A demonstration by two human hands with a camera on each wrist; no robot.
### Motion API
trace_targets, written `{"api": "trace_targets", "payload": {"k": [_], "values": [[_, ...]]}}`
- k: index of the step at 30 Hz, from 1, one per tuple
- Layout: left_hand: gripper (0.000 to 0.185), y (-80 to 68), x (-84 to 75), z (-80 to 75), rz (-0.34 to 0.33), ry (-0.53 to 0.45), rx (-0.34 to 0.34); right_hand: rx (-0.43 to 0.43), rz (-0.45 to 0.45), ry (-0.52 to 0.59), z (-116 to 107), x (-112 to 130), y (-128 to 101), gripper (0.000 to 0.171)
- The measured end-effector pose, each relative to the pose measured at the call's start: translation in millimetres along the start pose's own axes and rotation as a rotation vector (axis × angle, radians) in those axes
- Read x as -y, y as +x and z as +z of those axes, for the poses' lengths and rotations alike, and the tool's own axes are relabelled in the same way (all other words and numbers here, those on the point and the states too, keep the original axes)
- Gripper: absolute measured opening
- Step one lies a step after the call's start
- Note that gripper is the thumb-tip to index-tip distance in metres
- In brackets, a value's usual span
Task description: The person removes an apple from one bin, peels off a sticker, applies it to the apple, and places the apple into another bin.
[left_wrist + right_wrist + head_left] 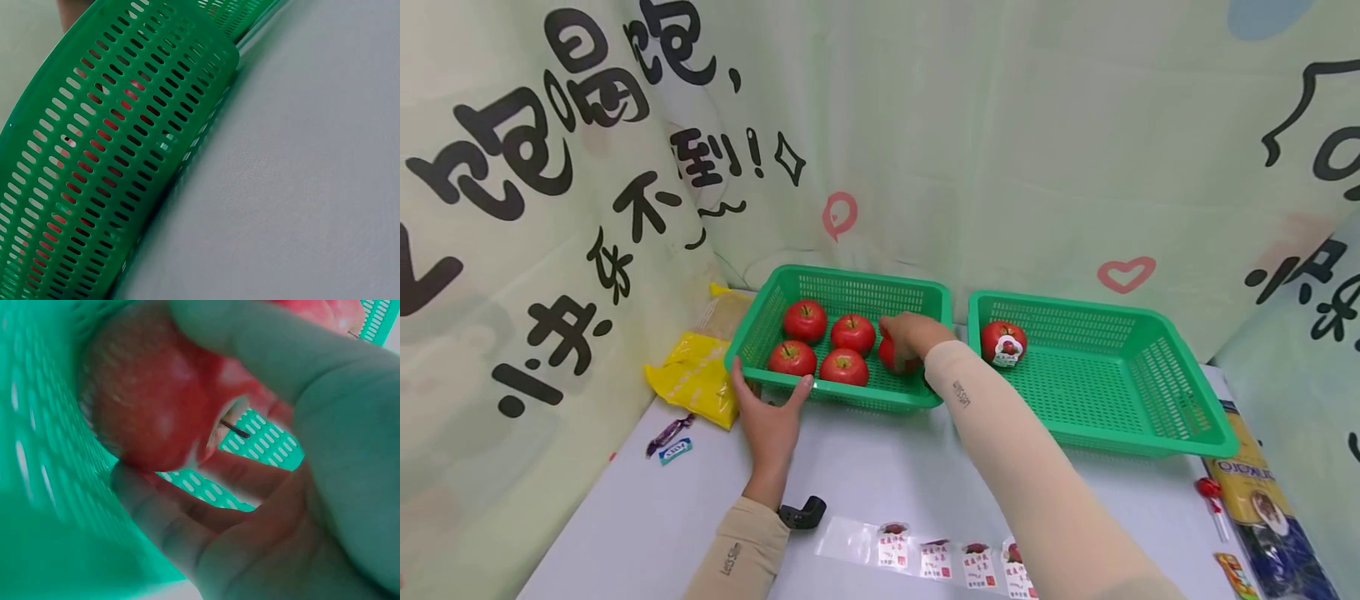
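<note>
Two baskets sit side by side: the left basket (850,287) holds five apples (805,321), the right basket (1120,392) one.

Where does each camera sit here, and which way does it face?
Head: worn high, looks forward and down at two green baskets; left hand holds the left basket rim, right hand grips an apple.
Left wrist: low beside the left basket wall, table; a sliver of skin at the top edge.
Right wrist: inside the basket, fingers around the apple.
Shared: all three show the left basket.

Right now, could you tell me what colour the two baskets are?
Both baskets, left and right, are green, clearest in the head view.
</note>
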State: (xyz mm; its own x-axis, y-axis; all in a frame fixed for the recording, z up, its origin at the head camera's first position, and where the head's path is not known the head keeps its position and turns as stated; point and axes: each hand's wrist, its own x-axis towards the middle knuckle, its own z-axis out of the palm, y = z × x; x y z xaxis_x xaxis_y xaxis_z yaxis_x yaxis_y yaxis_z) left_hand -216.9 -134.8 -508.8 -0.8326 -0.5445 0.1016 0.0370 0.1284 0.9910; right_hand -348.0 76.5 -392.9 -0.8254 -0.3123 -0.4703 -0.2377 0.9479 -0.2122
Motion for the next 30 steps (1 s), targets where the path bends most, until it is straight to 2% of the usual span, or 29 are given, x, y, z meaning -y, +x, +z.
{"api": "trace_targets", "payload": {"k": [3,8,12,16,21,24,27,28,30], "values": [[0.113,-1.5,1.5,1.6,0.004,-0.009,0.000,-0.043,-0.038,0.011,-2.1,-2.4,-9.4,0.069],[0.113,-2.0,2.9,2.7,0.008,-0.009,0.012,-0.183,-0.124,0.085,-9.6,-14.3,-33.2,0.070],[0.114,-1.1,1.2,-0.2,-0.002,0.012,0.034,-0.282,-0.178,0.177,-14.5,-26.2,-70.8,0.071],[0.114,-1.1,-2.9,-6.2,-0.020,0.035,0.061,-0.410,-0.226,0.273,-7.2,-40.3,-118.7,0.072],[0.116,-9.9,-10.8,-11.5,-0.027,0.069,0.054,-0.535,-0.288,0.362,24.0,-59.5,-170.5,0.075],[0.115,-21.6,-18.4,-12.1,-0.011,0.081,-0.009,-0.553,-0.292,0.426,50.8,-67.5,-194.0,0.077],[0.099,-35.6,-25.2,-11.0,0.036,0.082,-0.045,-0.543,-0.269,0.497,79.4,-72.4,-210.9,0.076],[0.091,-39.8,-26.3,-12.0,0.054,0.084,-0.031,-0.537,-0.256,0.515,88.7,-72.9,-213.7,0.077],[0.072,-46.5,-26.6,-13.4,0.091,0.092,0.052,-0.523,-0.225,0.548,105.6,-74.8,-216.2,0.078]]}}
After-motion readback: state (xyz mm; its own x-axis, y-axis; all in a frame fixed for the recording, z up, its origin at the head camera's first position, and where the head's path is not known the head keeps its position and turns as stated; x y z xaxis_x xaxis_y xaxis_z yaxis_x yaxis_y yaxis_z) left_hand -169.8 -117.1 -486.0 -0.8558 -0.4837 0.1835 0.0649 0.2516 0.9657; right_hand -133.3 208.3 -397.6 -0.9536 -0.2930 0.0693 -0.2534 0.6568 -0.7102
